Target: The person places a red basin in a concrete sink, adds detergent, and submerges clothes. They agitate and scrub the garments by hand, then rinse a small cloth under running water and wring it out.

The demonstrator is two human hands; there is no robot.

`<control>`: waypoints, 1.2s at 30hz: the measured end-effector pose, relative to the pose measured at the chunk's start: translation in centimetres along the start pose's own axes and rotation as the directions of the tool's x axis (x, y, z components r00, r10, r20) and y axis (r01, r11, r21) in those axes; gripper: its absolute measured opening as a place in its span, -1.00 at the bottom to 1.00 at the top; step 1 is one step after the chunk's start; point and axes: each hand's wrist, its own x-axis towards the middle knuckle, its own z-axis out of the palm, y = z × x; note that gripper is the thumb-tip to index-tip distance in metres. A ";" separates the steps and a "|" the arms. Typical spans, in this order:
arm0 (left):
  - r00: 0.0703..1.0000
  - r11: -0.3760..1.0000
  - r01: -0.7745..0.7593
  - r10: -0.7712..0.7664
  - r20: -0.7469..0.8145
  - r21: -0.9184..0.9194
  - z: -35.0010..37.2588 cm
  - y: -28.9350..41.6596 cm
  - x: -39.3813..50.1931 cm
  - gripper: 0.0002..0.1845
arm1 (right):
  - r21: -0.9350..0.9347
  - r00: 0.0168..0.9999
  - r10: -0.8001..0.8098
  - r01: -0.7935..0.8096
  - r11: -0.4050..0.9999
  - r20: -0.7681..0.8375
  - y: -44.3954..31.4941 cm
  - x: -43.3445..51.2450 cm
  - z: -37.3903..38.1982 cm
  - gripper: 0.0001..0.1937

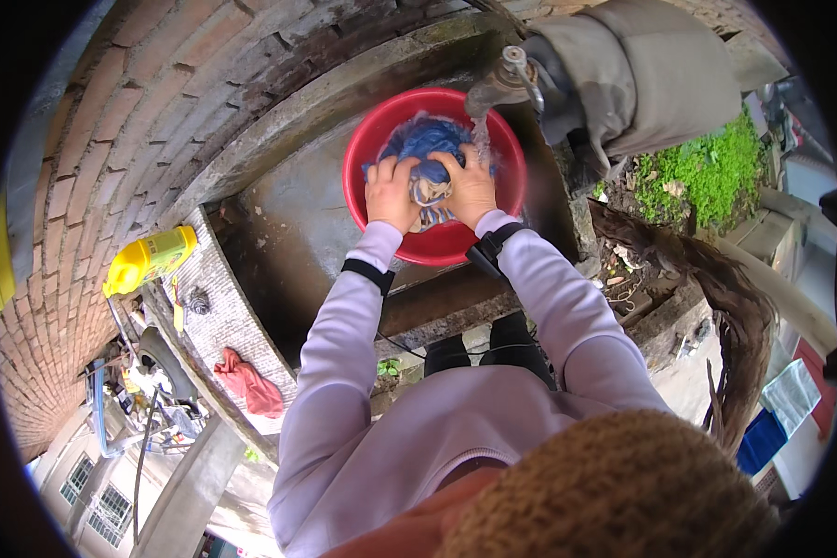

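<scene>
A red plastic basin (354, 195) stands in a concrete sink (300, 188), under a metal tap (488, 94). Water (480, 136) runs from the tap into the basin. Inside lies wet blue cloth (429, 136), with striped beige cloth (429, 192) bunched toward me. My left hand (390, 192) grips the cloth from its left side. From the right, my right hand (469, 188) grips the same bundle, close to the falling water. Both hands are inside the basin's rim, and their fingertips are partly hidden in the folds.
On the ribbed concrete slab (240, 307) at left lie a yellow jug (150, 258), a yellow-handled brush (177, 307), a steel scourer (199, 300) and a red cloth (247, 383). A brick wall (160, 91) rises behind the sink. Grey wrapping (662, 70) covers the tap's pipe. A gnarled trunk (725, 293) bends at right.
</scene>
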 end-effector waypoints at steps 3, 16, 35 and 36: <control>0.993 0.987 -0.098 0.105 0.054 -0.129 -2.8 -0.2 -2.1 -0.37 | -0.068 0.978 -0.200 0.197 0.978 -0.050 0.6 -2.6 -1.7 -0.25; 0.692 0.924 0.264 -0.380 0.613 0.275 4.2 -0.3 -1.0 0.15 | -0.065 0.918 0.294 -0.287 0.956 0.267 2.4 -0.6 5.8 0.25; 0.983 0.982 -0.185 0.184 0.016 0.029 -7.0 2.9 3.1 -0.33 | 0.411 0.979 0.179 -0.125 0.903 -0.098 1.7 0.1 -1.0 0.27; 0.977 0.975 -0.210 0.211 -0.017 0.072 -7.9 3.7 2.7 -0.32 | 0.483 0.983 0.136 -0.060 0.873 -0.124 1.6 -0.1 -1.4 0.25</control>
